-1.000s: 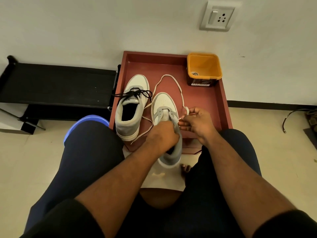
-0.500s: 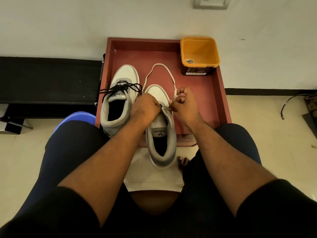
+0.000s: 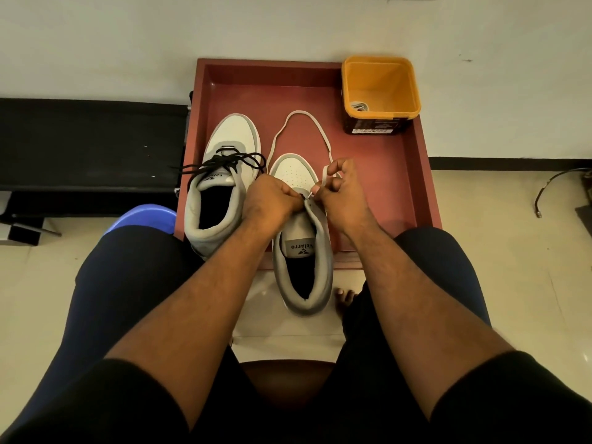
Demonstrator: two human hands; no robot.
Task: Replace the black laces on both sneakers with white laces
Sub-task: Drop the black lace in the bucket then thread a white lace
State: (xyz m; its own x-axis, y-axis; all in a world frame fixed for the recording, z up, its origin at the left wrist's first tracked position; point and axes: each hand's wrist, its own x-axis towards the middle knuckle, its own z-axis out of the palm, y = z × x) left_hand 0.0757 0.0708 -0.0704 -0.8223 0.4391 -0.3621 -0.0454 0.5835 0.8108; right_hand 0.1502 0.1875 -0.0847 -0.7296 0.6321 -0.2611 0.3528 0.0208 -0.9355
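The tongue label of the right sneaker (image 3: 302, 238) reads "Velarro" above a small dark logo; the same label shows on the tongue of the left sneaker (image 3: 221, 187), its letters partly hidden by the black lace (image 3: 224, 163); the tub (image 3: 379, 91) carries a dark printed label on its front wall, too small to read. Both hands meet over the eyelets of the right sneaker; the left hand (image 3: 272, 205) is curled tight on the shoe's upper edge; the right hand (image 3: 336, 193) pinches the white lace (image 3: 299, 115) at the eyelet, and the lace loops out past the toe and back over that hand's fingers. The right sneaker's heel hangs over the near rim of the red tray (image 3: 419, 174); the left sneaker stands just beside it, black lace loosened; another white lace lies coiled inside the tub in the tray's far right corner.
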